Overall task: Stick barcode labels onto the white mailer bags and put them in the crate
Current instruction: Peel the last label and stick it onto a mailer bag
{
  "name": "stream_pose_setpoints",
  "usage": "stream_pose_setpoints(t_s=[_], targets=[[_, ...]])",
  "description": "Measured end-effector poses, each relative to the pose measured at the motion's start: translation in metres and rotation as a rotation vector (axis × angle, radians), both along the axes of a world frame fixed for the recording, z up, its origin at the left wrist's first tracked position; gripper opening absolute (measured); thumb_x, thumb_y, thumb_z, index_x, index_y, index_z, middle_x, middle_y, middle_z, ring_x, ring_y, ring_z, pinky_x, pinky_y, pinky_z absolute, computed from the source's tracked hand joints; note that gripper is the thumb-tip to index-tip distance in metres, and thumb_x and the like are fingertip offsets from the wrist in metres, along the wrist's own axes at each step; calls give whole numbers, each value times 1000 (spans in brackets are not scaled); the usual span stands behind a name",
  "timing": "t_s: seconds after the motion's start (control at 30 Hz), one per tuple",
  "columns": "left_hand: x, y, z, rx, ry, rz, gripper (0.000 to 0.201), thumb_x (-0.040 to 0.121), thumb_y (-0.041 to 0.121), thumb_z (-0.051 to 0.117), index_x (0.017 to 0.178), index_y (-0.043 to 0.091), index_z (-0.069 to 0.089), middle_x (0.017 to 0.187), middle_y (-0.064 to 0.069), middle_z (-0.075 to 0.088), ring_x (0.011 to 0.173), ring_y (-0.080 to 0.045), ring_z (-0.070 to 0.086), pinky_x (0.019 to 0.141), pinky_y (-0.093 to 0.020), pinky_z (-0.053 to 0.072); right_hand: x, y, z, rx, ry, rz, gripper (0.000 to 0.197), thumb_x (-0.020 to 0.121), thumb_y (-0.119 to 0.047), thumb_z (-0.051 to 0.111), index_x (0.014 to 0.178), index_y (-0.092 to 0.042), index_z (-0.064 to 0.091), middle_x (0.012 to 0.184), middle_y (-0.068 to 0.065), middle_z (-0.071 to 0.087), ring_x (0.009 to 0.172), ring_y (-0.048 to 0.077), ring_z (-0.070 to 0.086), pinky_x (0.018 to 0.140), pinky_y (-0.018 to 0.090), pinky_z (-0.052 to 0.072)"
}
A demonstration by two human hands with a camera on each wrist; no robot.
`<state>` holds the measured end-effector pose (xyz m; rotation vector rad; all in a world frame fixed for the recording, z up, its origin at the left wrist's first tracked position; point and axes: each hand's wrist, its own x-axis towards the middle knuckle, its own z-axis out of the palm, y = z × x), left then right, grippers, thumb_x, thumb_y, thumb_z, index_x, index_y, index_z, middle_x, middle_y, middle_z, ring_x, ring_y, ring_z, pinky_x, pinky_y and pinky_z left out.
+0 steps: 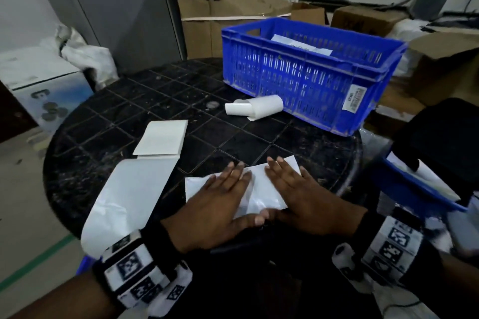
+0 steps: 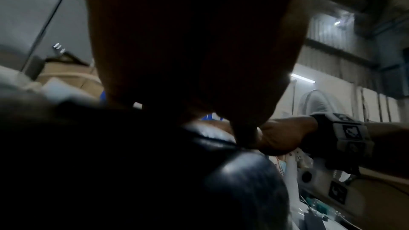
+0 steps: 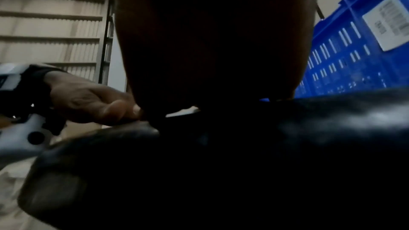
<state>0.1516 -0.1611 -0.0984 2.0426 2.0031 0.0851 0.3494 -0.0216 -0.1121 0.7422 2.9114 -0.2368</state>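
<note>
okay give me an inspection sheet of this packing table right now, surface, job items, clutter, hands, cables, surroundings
Surface: round black table, gridded top, dusty.
Job's things: white mailer bag flat near the front edge; blue crate at the back right, white item inside; label strip hanging over the left edge.
Clutter: curled backing paper beside the crate.
Hands: left hand and right hand pressed flat on the bag, fingers straight.
Cables: nothing seen on the table.
Surroundings: cardboard boxes behind.

A grey metal cabinet [image 1: 116, 8] stands behind the round black counter [image 1: 124, 111]; torn cardboard boxes [image 1: 228, 13] crowd the back wall, and a green line [image 1: 33, 264] crosses the pale floor [image 1: 23, 215]
</note>
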Motion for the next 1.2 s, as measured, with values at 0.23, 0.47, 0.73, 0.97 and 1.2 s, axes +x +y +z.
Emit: stream_pose_setpoints(t_s=[0.23, 0.47, 0.73, 0.97, 1.2], targets=[[-5, -2, -31, -142, 203, -78, 135, 52, 95, -31, 160, 15, -21, 166, -4, -31, 151, -15, -33, 126, -47, -12, 9, -2, -9, 106, -56, -61, 126, 64, -99, -15, 164, -23, -9, 171, -6, -19, 158, 13, -16, 126, 60, 7], [-10, 0, -27, -156, 106, -26, 126, 66, 99, -9, 161, 17, -16, 169, 0, -23, 153, -9, -26, 127, -47, -11, 13, 8, -7, 13, -46, -181, 127, 68, -101, 5, 164, -20, -8, 172, -8, -13, 156, 7, -16, 126, 60, 2], [-5, 1, -15, -154, 164, -62, 130, 62, 99, -12, 162, 15, -15, 166, -5, -31, 150, -20, -35, 126, -55, -7, 8, -9, -6, 63, -14, -26, 131, 65, -102, -10, 164, -15, -9, 170, -2, -23, 155, 13, -24, 126, 59, -1], [-24, -2, 15, -106, -135, 7, 115, 77, 96, 27, 165, 25, 6, 172, 4, 0, 158, -11, -5, 129, -42, 8, -9, 10, 17, -77, 73, -97, 136, 56, -107, -6, 165, -26, 2, 172, -12, -10, 153, 4, -22, 127, 57, 2], [-149, -4, 67, 161, -215, 252, 38, 91, 43, 74, 126, 30, 69, 122, 15, 71, 105, 1, 67, 87, -22, 55, -90, 25, 74, -80, 417, 105, 64, 87, -67, 67, 136, -25, 65, 132, -6, 70, 120, 11, 63, 103, 25, 47]])
